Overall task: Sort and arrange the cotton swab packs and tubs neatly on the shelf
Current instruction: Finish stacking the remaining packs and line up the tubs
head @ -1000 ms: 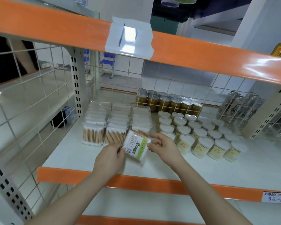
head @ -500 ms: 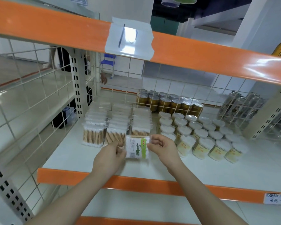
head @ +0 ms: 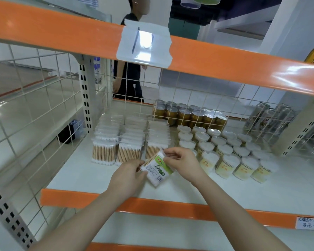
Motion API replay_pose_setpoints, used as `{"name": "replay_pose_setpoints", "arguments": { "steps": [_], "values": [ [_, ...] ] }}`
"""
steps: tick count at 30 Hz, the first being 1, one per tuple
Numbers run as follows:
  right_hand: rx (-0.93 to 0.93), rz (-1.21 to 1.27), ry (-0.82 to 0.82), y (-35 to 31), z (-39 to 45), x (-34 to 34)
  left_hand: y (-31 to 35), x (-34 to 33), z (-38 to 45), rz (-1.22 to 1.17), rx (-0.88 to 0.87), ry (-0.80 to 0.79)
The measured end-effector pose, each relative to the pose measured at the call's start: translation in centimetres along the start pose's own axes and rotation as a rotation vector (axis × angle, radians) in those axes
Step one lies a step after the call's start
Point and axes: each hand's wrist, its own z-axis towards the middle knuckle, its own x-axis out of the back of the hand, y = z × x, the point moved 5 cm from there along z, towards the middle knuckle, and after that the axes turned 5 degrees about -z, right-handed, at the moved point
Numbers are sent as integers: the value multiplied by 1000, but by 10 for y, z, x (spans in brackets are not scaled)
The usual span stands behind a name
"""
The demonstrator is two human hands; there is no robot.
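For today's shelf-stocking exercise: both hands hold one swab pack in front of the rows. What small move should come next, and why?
Probably turn the swab pack upright and set it before the third row: it is tilted between left hand and right hand, while shelved packs stand upright.

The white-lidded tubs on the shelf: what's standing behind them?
Behind the tubs a wire grid closes off the shelf, and gold cans stand in rows beyond it. The tubs' lids hide the cans' feet.

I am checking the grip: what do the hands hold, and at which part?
Both hold one cotton swab pack: the left hand pinches its lower-left edge, the right hand its upper-right corner.
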Motion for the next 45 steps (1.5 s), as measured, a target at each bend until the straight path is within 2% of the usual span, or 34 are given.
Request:
{"name": "replay_pose_setpoints", "arguments": {
  "steps": [8, 17, 26, 30, 35, 45],
  "values": [
    [-18, -110, -126, 8, 2, -5, -11, 1, 2, -63, 86, 26],
    [103, -483, -89, -7, 22, 6, -15, -2, 12, -16, 134, 46],
    [199, -702, -80, -5, 33, -3, -10, 11, 22, 242, -106, 116],
    [242, -718, -87, -2, 36, -13, -6, 14, 23, 377, -265, 165],
    [259, -744, -78, 9, 41, -25, -8, 13, 25, 496, -378, 160],
    [313, -804, 61, 18, 41, -27, -25, 9, 38, 572, -349, 141]
  ]
}}
